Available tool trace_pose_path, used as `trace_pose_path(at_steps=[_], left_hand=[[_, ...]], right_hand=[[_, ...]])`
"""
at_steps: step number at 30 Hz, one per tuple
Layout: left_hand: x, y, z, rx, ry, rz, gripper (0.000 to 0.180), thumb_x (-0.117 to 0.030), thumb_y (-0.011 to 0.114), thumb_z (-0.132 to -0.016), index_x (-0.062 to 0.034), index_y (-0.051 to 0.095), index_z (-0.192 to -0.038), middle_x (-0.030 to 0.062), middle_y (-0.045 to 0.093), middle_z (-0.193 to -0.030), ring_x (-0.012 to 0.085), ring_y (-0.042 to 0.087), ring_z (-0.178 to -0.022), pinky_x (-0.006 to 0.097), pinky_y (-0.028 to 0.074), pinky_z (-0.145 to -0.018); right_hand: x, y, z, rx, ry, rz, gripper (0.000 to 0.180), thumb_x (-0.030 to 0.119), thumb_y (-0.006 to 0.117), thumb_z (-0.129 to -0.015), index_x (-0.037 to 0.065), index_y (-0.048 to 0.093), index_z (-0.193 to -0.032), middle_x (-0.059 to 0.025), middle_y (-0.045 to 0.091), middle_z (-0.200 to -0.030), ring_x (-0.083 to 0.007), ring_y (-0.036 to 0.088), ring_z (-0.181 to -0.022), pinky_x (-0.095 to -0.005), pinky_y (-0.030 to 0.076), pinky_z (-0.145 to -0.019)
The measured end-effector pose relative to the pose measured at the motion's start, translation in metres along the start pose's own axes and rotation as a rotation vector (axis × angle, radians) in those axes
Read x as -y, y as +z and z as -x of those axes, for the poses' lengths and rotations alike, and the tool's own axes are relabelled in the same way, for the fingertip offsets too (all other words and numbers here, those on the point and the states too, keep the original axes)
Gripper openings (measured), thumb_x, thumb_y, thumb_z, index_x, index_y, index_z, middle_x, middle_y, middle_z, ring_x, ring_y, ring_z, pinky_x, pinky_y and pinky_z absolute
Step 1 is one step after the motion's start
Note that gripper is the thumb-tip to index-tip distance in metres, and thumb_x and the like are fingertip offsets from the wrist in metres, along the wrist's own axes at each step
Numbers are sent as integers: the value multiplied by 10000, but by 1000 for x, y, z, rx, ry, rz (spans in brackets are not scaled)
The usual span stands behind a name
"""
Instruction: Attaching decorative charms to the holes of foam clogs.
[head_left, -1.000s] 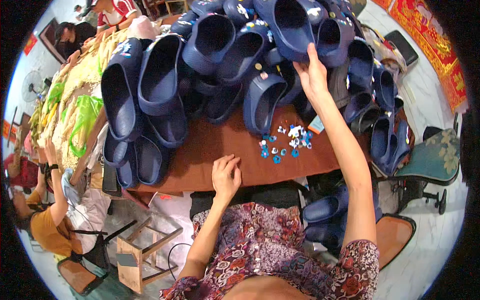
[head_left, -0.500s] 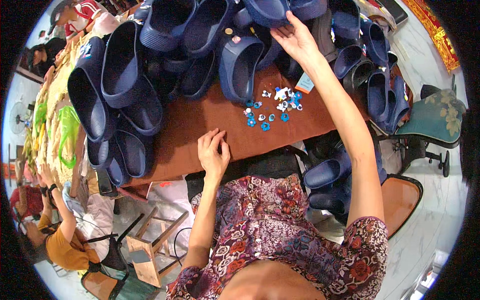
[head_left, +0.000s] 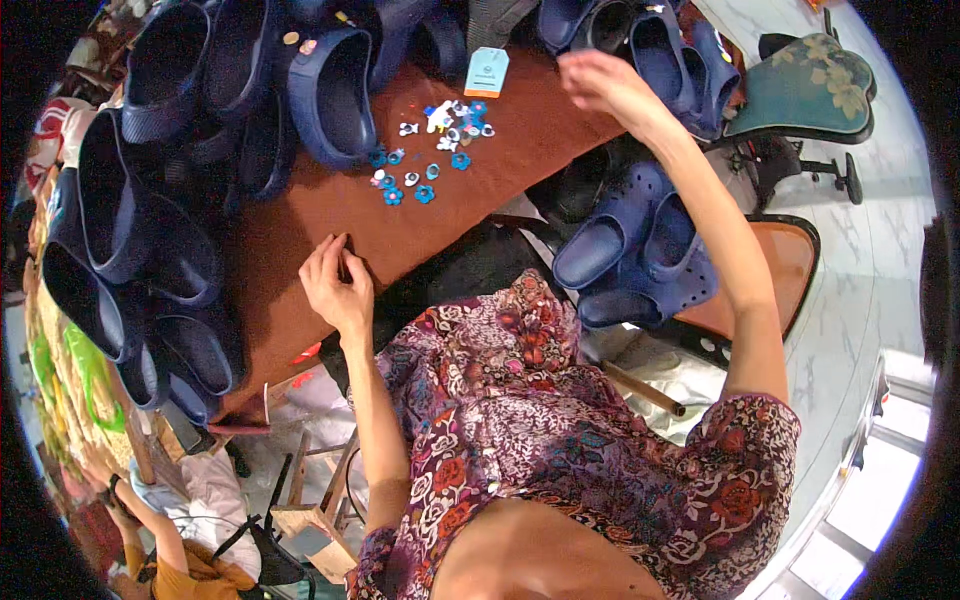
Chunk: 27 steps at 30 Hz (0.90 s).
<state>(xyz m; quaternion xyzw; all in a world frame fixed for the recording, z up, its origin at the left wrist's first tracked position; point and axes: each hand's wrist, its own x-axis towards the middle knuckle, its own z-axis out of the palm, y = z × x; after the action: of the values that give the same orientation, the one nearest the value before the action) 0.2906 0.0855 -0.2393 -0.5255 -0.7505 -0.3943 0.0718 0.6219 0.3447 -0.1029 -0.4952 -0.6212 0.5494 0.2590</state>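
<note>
My left hand [head_left: 338,290] rests near the front edge of the brown-covered table, fingers loosely bent and apart, holding nothing. My right hand [head_left: 605,88] is over the table's right part, a little blurred, fingers stretched out with nothing visible in them. Between the hands lies a loose cluster of small shoe charms [head_left: 455,122], blue flowers and white figures among them. A light-blue and orange tag [head_left: 485,73] lies behind the charms. One navy clog [head_left: 333,100] stands left of the charms. More navy clogs [head_left: 668,68] stand right of my right hand.
Several navy clogs [head_left: 118,215] crowd the table's left side. More blue clogs [head_left: 640,240] sit below the table's front edge at my right. A green office chair [head_left: 805,90] stands at the right. At the lower left are a wooden stool [head_left: 315,530] and another person's arm [head_left: 150,520].
The view has swung to the right. My right hand has left the navy clog at the back and drawn back toward the table's right side. My left hand stays near the edge.
</note>
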Motion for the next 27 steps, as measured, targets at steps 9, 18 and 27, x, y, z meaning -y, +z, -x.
trace_pose_path(at_steps=[9, 18, 27], left_hand=[[7, 4, 4, -11, 8, 15, 194, -55, 630, -835, -82, 722, -1004, 94, 696, -1080, 278, 608, -1028, 376, 466, -930], [6, 11, -3, -28, 35, 26, 200, -48, 630, -819, -76, 717, -998, 104, 689, -1070, 290, 607, -1017, 388, 469, -917], [17, 6, 2, -52, -9, 75, 182, -45, 623, -796, -69, 703, -957, 115, 684, -1049, 300, 616, -1005, 396, 476, -908]], right_hand=[[-135, -113, 113, 118, 464, 1387, 390, 377, 761, -769, 40, 639, -922, -171, 667, -891, -327, 659, -901, -425, 509, -761], [-197, -154, 133, -289, 549, 1459, 541, 298, 715, -813, 102, 453, -1244, -226, 634, -1087, -428, 632, -1017, -506, 529, -838], [-120, -109, 133, -407, 245, 1613, 483, 85, 590, -798, 51, 462, -1263, -214, 648, -981, -397, 669, -834, -497, 545, -710]])
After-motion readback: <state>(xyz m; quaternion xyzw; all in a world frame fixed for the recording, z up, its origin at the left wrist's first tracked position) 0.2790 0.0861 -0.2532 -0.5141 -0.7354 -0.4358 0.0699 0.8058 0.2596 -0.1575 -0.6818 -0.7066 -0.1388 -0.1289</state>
